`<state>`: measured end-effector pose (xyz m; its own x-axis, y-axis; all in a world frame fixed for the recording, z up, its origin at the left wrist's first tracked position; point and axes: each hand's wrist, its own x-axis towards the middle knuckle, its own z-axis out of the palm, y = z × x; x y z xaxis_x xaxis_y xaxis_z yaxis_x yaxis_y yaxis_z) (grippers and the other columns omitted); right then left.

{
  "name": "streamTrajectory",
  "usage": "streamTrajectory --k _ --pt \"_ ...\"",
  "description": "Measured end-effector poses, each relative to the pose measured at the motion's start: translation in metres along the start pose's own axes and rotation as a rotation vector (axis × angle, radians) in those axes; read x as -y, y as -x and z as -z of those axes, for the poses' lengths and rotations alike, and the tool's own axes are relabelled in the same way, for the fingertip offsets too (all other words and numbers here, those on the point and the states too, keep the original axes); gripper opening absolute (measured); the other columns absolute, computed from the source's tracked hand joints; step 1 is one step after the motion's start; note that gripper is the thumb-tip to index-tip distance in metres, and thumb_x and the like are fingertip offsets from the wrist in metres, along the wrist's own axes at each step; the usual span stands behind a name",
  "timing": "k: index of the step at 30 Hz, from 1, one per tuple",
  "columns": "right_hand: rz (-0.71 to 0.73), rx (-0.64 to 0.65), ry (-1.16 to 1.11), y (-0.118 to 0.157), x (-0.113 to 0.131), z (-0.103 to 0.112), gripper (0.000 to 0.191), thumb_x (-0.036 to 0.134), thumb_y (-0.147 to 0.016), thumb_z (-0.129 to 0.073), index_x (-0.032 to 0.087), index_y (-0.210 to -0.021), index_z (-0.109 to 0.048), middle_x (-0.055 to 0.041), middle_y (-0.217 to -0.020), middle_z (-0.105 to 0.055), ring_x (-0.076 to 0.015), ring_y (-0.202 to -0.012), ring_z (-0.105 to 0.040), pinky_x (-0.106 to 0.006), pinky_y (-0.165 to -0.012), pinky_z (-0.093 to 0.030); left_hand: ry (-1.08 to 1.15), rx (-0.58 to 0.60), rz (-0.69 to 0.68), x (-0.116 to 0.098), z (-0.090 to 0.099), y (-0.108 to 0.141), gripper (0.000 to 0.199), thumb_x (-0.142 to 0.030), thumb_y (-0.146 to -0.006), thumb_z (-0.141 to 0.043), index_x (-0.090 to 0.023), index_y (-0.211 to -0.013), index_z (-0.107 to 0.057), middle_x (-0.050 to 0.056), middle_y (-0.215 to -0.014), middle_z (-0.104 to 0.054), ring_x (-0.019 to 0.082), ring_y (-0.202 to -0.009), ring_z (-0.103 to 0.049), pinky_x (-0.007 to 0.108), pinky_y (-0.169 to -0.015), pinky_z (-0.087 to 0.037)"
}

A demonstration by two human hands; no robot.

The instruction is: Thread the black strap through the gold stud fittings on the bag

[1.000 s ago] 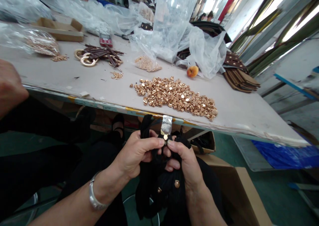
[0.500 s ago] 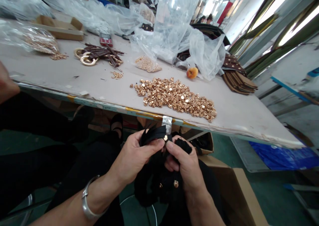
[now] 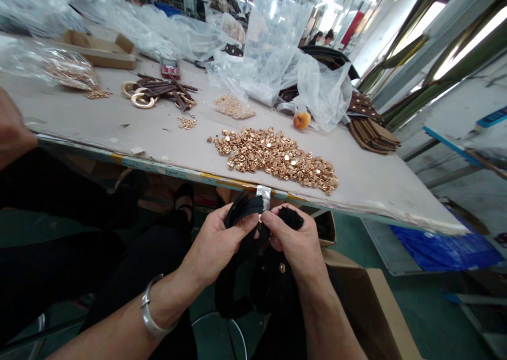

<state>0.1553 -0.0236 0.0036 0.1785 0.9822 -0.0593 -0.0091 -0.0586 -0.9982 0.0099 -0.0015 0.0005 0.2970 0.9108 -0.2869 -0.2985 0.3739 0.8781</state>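
Note:
Below the table edge, my left hand is closed on a loop of black zipper tape, thumb along its side. My right hand pinches the same tape close by, with a bunched black end sticking up from its grip. Where my thumbs nearly meet, a small gold zipper slider shows in part. More tape hangs under my hands, carrying a gold piece. Just behind my fingertips, a silver-wrapped tab juts from the edge. On the tabletop lies a heap of gold sliders.
The table also bears plastic bags, brown strips with rings, a fruit and stacked brown pieces. Another person's hand is at the left. An open carton stands low at the right.
The gold slider between my thumbs has turned and is now mostly covered by my fingertips. My right thumb has come closer to my left. The hanging tape has shifted slightly upward.

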Motion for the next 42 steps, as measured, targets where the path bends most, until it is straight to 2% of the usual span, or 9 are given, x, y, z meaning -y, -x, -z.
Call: streamTrajectory --k 6,11,14,18,23,30,32,36,42 --pt "0.290 -0.199 0.348 -0.016 0.014 -0.007 0.024 0.034 -0.087 -0.069 0.019 -0.069 -0.061 0.0041 -0.058 -0.054 -0.0126 -0.053 -0.048 -0.025 -0.053 -0.038 0.126 -0.042 0.075 0.000 -0.003 -0.005 0.038 -0.047 -0.064 -0.083 -0.017 -0.071 -0.062 -0.006 -0.052 -0.052 0.004 -0.040 -0.036 0.016 -0.038 -0.023" --pt "0.456 -0.346 0.470 -0.048 0.034 -0.004 0.024 0.035 -0.086 -0.069 0.019 -0.071 -0.060 0.0044 -0.060 -0.054 -0.0129 -0.056 -0.049 -0.026 -0.056 -0.038 0.140 -0.025 0.149 -0.001 -0.005 -0.007 0.034 -0.038 -0.060 -0.087 -0.016 -0.079 -0.070 -0.002 -0.065 -0.065 0.009 -0.051 -0.055 0.017 -0.045 -0.038" --pt "0.329 -0.216 0.260 -0.051 0.037 -0.004 0.028 0.043 -0.085 -0.069 0.020 -0.074 -0.057 0.0060 -0.053 -0.051 -0.0123 -0.046 -0.046 -0.024 -0.045 -0.036 0.205 0.019 0.188 -0.003 -0.007 -0.005 0.034 -0.032 -0.058 -0.088 -0.015 -0.084 -0.073 0.002 -0.074 -0.071 0.015 -0.064 -0.065 0.021 -0.055 -0.048" --pt "0.148 0.008 0.147 -0.037 0.031 -0.006 0.029 0.047 -0.085 -0.070 0.020 -0.081 -0.060 0.0061 -0.054 -0.054 -0.0109 -0.044 -0.046 -0.021 -0.040 -0.035 0.197 0.076 0.134 -0.003 -0.006 0.000 0.026 -0.027 -0.060 -0.086 -0.016 -0.081 -0.075 0.001 -0.069 -0.070 0.015 -0.067 -0.064 0.021 -0.061 -0.049" --pt "0.251 0.027 0.305 -0.029 0.035 -0.015 0.019 0.035 -0.076 -0.077 0.018 -0.083 -0.069 0.0018 -0.070 -0.065 -0.0135 -0.063 -0.057 -0.023 -0.059 -0.046 0.156 0.064 0.105 0.000 0.002 0.003 0.026 -0.028 -0.060 -0.086 -0.016 -0.078 -0.073 -0.002 -0.069 -0.067 0.009 -0.058 -0.054 0.019 -0.056 -0.041" --pt "0.258 0.170 0.562 -0.026 0.047 -0.018 0.022 0.033 -0.084 -0.066 0.019 -0.068 -0.065 0.0042 -0.060 -0.059 -0.0134 -0.056 -0.053 -0.024 -0.054 -0.039 -0.026 0.229 0.120 0.002 0.016 0.007 0.024 -0.027 -0.062 -0.083 -0.012 -0.074 -0.069 -0.003 -0.065 -0.060 0.007 -0.058 -0.044 0.018 -0.056 -0.033" --pt "0.276 0.118 0.617 -0.027 0.045 -0.011 0.018 0.033 -0.085 -0.064 0.019 -0.074 -0.069 0.0026 -0.065 -0.064 -0.0155 -0.061 -0.058 -0.026 -0.058 -0.042 -0.040 0.213 0.143 0.001 0.019 0.007 0.026 -0.032 -0.066 -0.081 -0.013 -0.076 -0.066 -0.004 -0.061 -0.057 0.004 -0.050 -0.036 0.018 -0.047 -0.025" --pt "0.419 -0.152 0.832 -0.043 0.041 -0.002 0.017 0.030 -0.088 -0.063 0.019 -0.092 -0.074 -0.0036 -0.084 -0.074 -0.0217 -0.077 -0.067 -0.030 -0.071 -0.046 0.059 0.068 0.152 -0.003 0.023 0.003 0.036 -0.047 -0.071 -0.075 -0.015 -0.074 -0.058 -0.005 -0.058 -0.055 0.001 -0.039 -0.023 0.019 -0.040 -0.011" --pt "0.358 -0.233 1.343 -0.064 0.046 -0.026 0.016 0.034 -0.092 -0.065 0.019 -0.094 -0.071 -0.0079 -0.090 -0.074 -0.0284 -0.084 -0.069 -0.034 -0.070 -0.043 0.125 0.061 0.145 -0.003 0.022 -0.001 0.037 -0.044 -0.069 -0.077 -0.015 -0.076 -0.056 -0.005 -0.057 -0.055 0.000 -0.036 -0.023 0.019 -0.039 -0.010"
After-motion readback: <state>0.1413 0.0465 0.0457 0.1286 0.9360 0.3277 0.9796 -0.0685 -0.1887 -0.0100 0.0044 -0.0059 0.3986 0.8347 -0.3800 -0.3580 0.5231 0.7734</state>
